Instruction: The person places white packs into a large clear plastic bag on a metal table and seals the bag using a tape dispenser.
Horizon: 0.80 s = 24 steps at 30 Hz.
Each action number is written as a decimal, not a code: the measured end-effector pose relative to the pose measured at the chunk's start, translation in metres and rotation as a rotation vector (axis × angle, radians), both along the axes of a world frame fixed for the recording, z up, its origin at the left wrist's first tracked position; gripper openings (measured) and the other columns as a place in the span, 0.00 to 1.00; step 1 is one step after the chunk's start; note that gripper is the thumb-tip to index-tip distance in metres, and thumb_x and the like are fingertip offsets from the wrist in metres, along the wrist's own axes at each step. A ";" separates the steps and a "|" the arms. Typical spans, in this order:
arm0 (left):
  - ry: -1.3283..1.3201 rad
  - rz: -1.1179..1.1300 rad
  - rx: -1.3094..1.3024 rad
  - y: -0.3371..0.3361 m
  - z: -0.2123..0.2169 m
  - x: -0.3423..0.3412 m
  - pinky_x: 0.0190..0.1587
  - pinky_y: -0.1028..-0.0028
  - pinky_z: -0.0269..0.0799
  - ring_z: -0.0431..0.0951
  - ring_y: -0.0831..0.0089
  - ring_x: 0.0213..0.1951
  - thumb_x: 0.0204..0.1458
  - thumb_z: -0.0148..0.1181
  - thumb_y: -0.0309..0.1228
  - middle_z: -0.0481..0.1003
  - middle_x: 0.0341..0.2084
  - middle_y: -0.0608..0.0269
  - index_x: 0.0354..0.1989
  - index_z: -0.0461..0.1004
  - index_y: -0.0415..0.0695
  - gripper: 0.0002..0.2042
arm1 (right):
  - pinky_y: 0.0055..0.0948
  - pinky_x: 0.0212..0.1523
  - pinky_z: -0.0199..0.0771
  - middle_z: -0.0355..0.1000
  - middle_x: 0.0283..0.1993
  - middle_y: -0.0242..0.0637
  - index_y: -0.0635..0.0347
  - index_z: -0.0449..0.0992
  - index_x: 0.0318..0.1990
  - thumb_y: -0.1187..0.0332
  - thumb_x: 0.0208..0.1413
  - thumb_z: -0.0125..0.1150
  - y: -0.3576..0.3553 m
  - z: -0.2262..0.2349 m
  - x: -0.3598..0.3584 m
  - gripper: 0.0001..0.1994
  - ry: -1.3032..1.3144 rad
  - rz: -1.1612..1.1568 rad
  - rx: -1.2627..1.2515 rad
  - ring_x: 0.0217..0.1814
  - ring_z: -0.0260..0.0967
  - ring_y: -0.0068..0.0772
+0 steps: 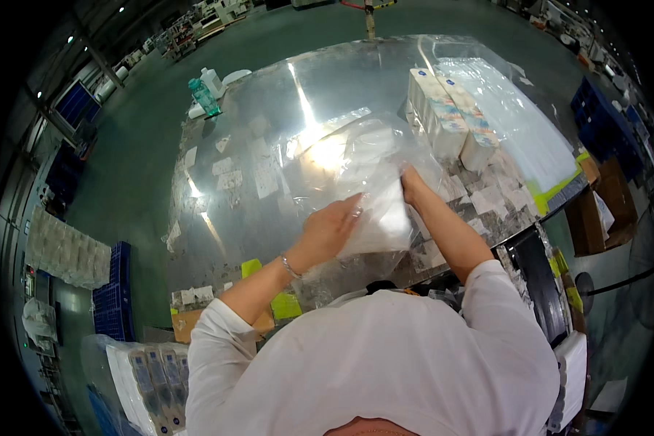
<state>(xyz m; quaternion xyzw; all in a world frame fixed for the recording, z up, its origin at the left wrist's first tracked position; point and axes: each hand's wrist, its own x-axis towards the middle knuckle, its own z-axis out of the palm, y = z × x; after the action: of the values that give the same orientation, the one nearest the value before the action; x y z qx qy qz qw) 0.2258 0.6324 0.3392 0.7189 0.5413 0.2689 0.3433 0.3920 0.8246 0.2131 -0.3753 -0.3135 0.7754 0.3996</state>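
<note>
A clear plastic bag (374, 156) lies on the shiny metal table (269, 131), its near end lifted toward me. My left hand (330, 229) grips the bag's near left edge. My right hand (408, 180) is pushed into or against the bag's right side, fingers partly hidden by the film. A row of white tissue packs (447, 116) with blue and orange print stands just beyond the right hand. A stack of flat clear bags (509, 109) lies to the right of the packs.
A green bottle (203, 96) and a white container (212, 80) stand at the table's far left corner. Wrapped tissue bundles (149, 378) sit low left, blue crates (112, 294) beside them. Cardboard boxes (603, 211) are at right. Paper scraps are taped across the tabletop.
</note>
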 end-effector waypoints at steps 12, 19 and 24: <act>-0.326 -0.205 0.202 0.038 0.009 0.005 0.41 0.76 0.67 0.73 0.67 0.37 0.53 0.47 0.25 0.73 0.41 0.56 0.54 0.63 0.44 0.18 | 0.30 0.55 0.58 0.59 0.55 0.44 0.68 0.63 0.51 0.53 0.50 0.56 0.085 -0.038 -0.144 0.28 -0.038 -0.022 0.193 0.53 0.59 0.39; -0.286 -0.376 0.116 0.053 0.033 -0.011 0.32 0.71 0.67 0.72 0.65 0.28 0.48 0.50 0.24 0.73 0.31 0.57 0.53 0.66 0.47 0.20 | 0.42 0.44 0.71 0.54 0.58 0.41 0.57 0.58 0.56 0.48 0.55 0.46 0.113 0.001 -0.224 0.28 -0.207 0.080 -0.233 0.52 0.61 0.41; -0.334 -0.386 -0.045 0.059 0.024 -0.018 0.35 0.71 0.68 0.72 0.61 0.30 0.48 0.49 0.25 0.73 0.34 0.57 0.52 0.67 0.49 0.20 | 0.50 0.47 0.67 0.51 0.60 0.42 0.54 0.51 0.60 0.49 0.56 0.44 0.169 -0.021 -0.226 0.28 0.065 0.285 -0.164 0.55 0.57 0.44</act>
<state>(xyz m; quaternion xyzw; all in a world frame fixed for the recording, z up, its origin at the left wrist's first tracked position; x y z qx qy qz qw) 0.2075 0.6918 0.3632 0.7466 0.3360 0.3012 0.4888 0.1663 0.9939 0.1919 -0.3333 -0.2861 0.8588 0.2637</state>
